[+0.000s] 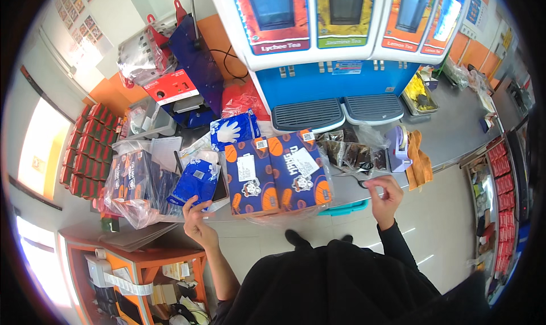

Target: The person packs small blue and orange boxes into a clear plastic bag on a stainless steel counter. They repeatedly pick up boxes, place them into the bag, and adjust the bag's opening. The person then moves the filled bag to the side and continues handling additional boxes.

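Note:
Two dark blue and orange printed cartons, the left one (251, 175) and the right one (300, 171), stand side by side in a clear bag at the counter's front edge, with white paper slips on top. My left hand (199, 224) is at the near corner of a blue glove packet (196, 177), fingers spread; whether it touches the packet I cannot tell. My right hand (385, 197) has thumb and forefinger pinched together beside the black handles of scissors (361, 183); whether it touches them or holds something small is unclear. Bags of dark contents (356, 150) lie behind the scissors.
A purple tape dispenser (400, 148) and an orange cloth (418, 160) sit at the right. A blue drink dispenser (337, 86) stands behind the cartons. On the left are more bagged cartons (135, 177), a sealing machine (170, 86) and stacked red-and-green packs (91, 150).

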A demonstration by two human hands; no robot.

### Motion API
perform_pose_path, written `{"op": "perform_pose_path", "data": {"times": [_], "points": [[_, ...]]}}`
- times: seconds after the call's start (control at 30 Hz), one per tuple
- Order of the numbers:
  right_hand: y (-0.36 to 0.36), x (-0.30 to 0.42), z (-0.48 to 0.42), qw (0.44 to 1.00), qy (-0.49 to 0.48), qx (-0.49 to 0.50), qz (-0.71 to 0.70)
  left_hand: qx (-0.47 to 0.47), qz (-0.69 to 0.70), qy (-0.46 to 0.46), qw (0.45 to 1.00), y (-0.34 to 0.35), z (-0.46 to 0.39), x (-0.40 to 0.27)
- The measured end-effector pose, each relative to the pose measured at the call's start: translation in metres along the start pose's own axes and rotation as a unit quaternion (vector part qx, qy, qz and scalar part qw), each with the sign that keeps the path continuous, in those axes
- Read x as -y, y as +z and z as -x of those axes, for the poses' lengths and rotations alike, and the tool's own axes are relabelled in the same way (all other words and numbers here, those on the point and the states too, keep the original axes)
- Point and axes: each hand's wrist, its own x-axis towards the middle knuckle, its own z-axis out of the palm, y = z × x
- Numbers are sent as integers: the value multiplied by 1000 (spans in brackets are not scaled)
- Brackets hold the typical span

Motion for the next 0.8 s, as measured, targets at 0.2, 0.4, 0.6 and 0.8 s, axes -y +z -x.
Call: {"op": "perform_pose_path", "data": {"times": [0.2, 0.4, 0.6, 0.8], "points": [[-121, -44, 31, 995, 54, -88, 17, -212, 12, -302, 929, 58, 51, -81], [-253, -91, 82, 980, 133, -149, 6, -197, -147, -105, 964, 137, 154, -94], [-297, -115, 106, 966, 206, -138, -70, 76, -355, -14, 932, 197, 206, -123], [-296, -91, 111, 974, 180, -114, -80, 98, -353, -49, 929, 211, 198, -137]]}}
